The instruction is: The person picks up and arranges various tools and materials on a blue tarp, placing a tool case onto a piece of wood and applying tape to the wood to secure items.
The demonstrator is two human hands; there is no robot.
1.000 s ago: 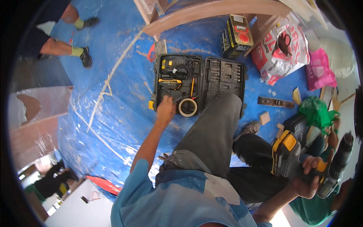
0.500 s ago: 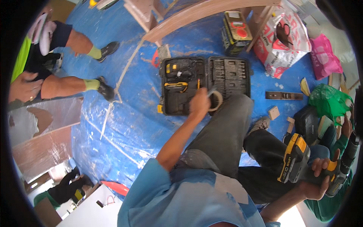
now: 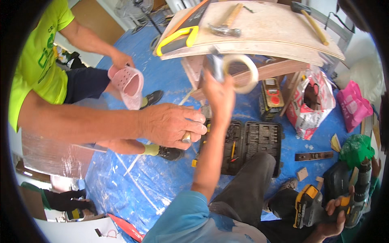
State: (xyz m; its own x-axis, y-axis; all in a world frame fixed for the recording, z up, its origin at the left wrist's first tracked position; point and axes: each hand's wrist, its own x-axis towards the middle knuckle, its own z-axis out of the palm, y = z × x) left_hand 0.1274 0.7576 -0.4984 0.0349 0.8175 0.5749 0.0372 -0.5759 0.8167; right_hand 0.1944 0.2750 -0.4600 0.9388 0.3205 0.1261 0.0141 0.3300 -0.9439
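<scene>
My left hand (image 3: 220,95) is raised over the toolbox, closed on a roll of cream masking tape (image 3: 252,75). A grey-silver thing (image 3: 215,65) sticks up from the same grip, too blurred to name. Low on the right, my right hand (image 3: 335,216) grips a black and yellow cordless drill (image 3: 351,209), chuck pointing up and away from me. Below my left forearm lies the open black toolbox (image 3: 262,141) with bits and a yellow-black tool in it. A co-worker's hand (image 3: 172,125), fingers curled, reaches close to my left forearm; whether they touch I cannot tell.
On the plywood bench (image 3: 275,30) lie a yellow-handled saw (image 3: 177,39), a claw hammer (image 3: 227,26) and a mallet (image 3: 310,22). The co-worker holds a pink clog (image 3: 129,87). A tin (image 3: 272,97), bags (image 3: 310,109) and a wooden plane (image 3: 314,156) stand or lie on the blue sheet (image 3: 133,186).
My left hand has risen from the toolbox with the tape. The view has tilted up, showing the bench top. The co-worker has come nearer, one arm stretched toward me. The drill stays in my right hand.
</scene>
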